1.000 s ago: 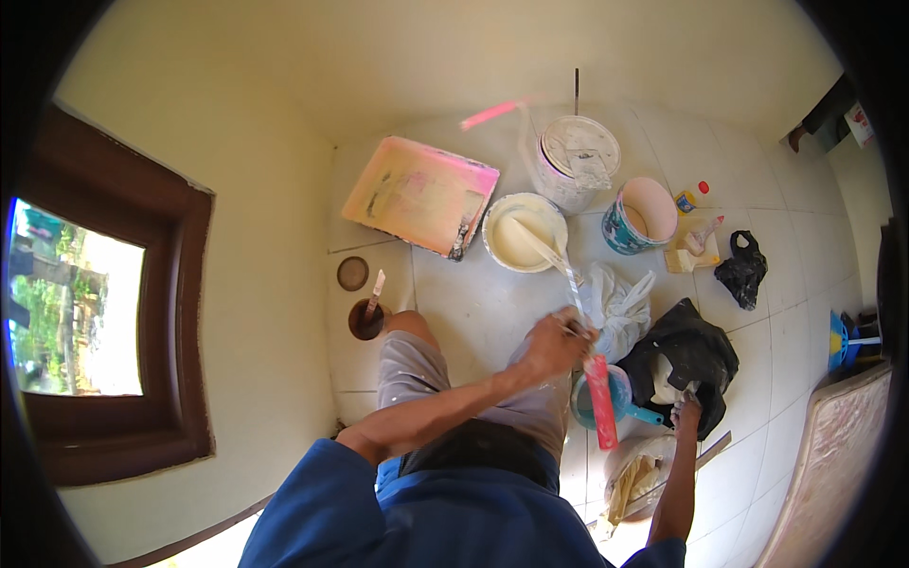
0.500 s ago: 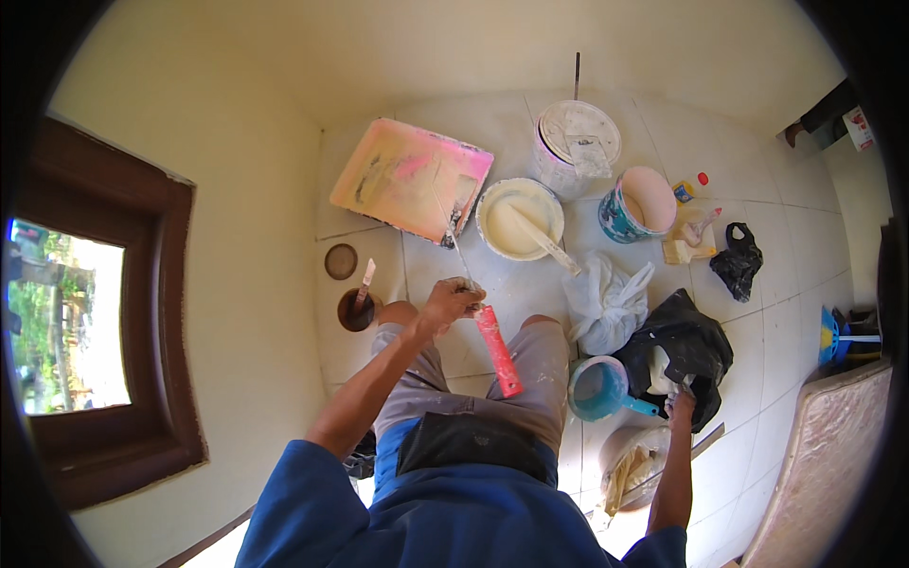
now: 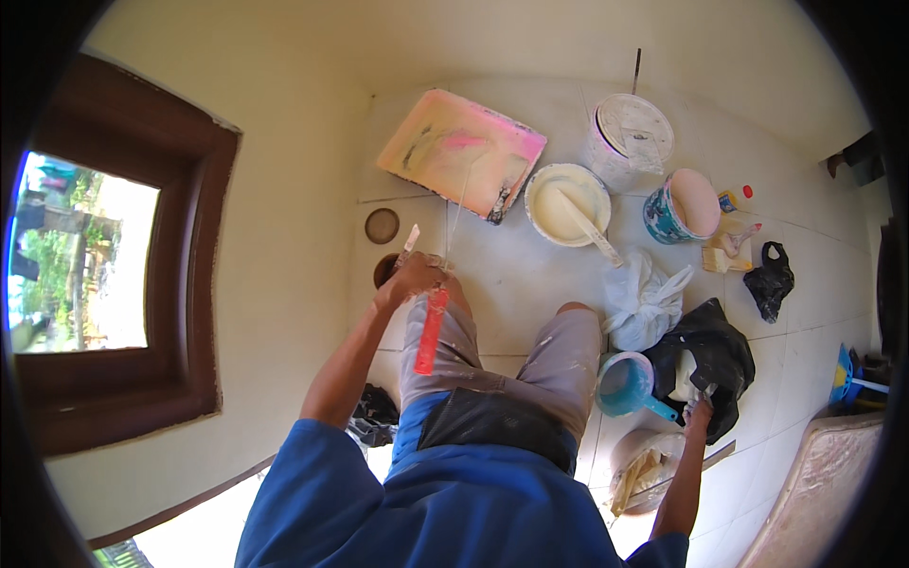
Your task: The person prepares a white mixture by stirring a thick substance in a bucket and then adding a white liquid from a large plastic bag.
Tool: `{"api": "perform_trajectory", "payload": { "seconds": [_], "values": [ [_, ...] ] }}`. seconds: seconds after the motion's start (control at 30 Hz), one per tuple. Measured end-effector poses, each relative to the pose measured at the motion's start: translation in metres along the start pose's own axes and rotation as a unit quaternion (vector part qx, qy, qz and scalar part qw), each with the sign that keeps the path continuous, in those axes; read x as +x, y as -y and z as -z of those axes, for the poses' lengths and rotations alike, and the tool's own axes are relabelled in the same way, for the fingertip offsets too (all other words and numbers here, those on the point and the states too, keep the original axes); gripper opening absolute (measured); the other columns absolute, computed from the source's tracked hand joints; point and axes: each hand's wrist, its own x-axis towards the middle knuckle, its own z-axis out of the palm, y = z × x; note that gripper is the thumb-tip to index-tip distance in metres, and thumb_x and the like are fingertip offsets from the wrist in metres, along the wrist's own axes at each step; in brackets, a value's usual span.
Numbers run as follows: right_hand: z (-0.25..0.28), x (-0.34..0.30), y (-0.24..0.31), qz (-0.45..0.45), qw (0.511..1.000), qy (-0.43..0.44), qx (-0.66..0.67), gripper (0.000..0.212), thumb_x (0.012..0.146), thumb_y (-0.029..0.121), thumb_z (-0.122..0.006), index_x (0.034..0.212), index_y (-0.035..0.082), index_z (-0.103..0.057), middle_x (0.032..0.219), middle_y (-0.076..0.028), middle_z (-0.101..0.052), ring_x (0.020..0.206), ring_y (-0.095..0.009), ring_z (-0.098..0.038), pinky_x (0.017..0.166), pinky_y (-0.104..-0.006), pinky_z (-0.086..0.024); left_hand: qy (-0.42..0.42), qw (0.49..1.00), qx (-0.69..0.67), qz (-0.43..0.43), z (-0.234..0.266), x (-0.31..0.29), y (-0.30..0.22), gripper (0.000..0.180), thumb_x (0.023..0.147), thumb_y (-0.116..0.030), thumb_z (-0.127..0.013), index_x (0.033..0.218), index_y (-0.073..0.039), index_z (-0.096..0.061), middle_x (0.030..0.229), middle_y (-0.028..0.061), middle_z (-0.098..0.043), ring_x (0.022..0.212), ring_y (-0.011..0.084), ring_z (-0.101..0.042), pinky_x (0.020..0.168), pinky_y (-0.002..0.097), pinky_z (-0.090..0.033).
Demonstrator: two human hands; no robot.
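1. In the head view, a floor (image 3: 516, 293) of smooth, pale tiles is bounded at its left and far edges by cream walls (image 3: 294, 189).
2. Near the floor's far left corner, a shallow rectangular tray (image 3: 454, 151) is coated with cream and pink paint, streaked darker. To its right, a round pail (image 3: 530, 213) is filled with creamy liquid, and a flat, whitened stick (image 3: 598, 239) is leaned over its rim.
3. The red-handled tool (image 3: 431, 331) is held above the left thigh, near the floor's left edge. Its handle is long, straight and blotched with pale marks; a thin, pale line is seen running from the grip toward the tray, too fine to be identified.
4. The handle's upper end is clasped by the left hand (image 3: 415, 277), fingers closed round it.
5. The right hand (image 3: 699, 414) is placed at the mouth of a crumpled black plastic bag (image 3: 729, 360). Its whitened fingers are partly hidden; whether they are apart or together cannot be told.
6. A brown pot (image 3: 383, 272) is partly covered by the left hand; a round brown lid (image 3: 382, 225) is laid beyond it.
7. A turquoise dipper (image 3: 660, 409) is set beside the black plastic bag. Between right hand and pail, the way is taken up by a knotted white bag (image 3: 644, 303).
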Motion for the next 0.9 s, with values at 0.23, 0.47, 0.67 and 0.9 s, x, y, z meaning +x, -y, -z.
{"api": "perform_trajectory", "payload": {
  "seconds": [0.23,0.47,0.67,0.9],
  "values": [
    [-0.022,-0.007,0.004,0.036,0.995,-0.054,-0.079,0.025,0.083,0.023,-0.057,0.106,0.016,-0.053,0.058,0.002,-0.043,0.044,-0.007,-0.039,0.04,-0.0198,-0.028,-0.216,0.864,0.456,0.006,0.049,-0.007,0.071,0.021,0.068,-0.02,-0.061,0.084,-0.006,-0.065,0.083,0.0184,-0.063,0.076,0.0342,-0.061,0.07,0.0405,-0.049],
    [-0.014,-0.005,0.007,0.003,0.994,-0.048,-0.093,0.035,0.083,0.025,-0.055,0.118,0.022,-0.049,0.063,0.0,-0.044,0.047,-0.008,-0.038,0.045,-0.0216,-0.03,-0.247,0.849,0.466,0.032,0.06,-0.027,0.098,0.022,0.07,-0.019,-0.056,0.088,-0.012,-0.067,0.077,0.0193,-0.063,0.076,0.0338,-0.062,0.068,0.0422,-0.05],
    [-0.008,-0.012,0.012,0.011,0.998,-0.024,-0.061,0.024,0.083,0.027,-0.056,0.106,0.02,-0.052,0.063,0.002,-0.043,0.048,-0.008,-0.037,0.045,-0.021,-0.027,-0.298,0.833,0.458,0.088,0.053,-0.024,0.096,0.017,0.072,-0.018,-0.057,0.084,-0.009,-0.064,0.077,0.0175,-0.063,0.075,0.0347,-0.061,0.066,0.044,-0.049],
    [-0.023,-0.028,0.014,0.024,0.997,-0.047,-0.056,0.017,0.084,0.027,-0.055,0.1,0.021,-0.052,0.058,0.003,-0.037,0.043,-0.007,-0.033,0.039,-0.0192,-0.024,-0.329,0.84,0.423,0.08,0.053,-0.028,0.108,0.016,0.072,-0.019,-0.059,0.082,-0.007,-0.062,0.075,0.0177,-0.062,0.074,0.0352,-0.061,0.067,0.0435,-0.048]
  ]
}}
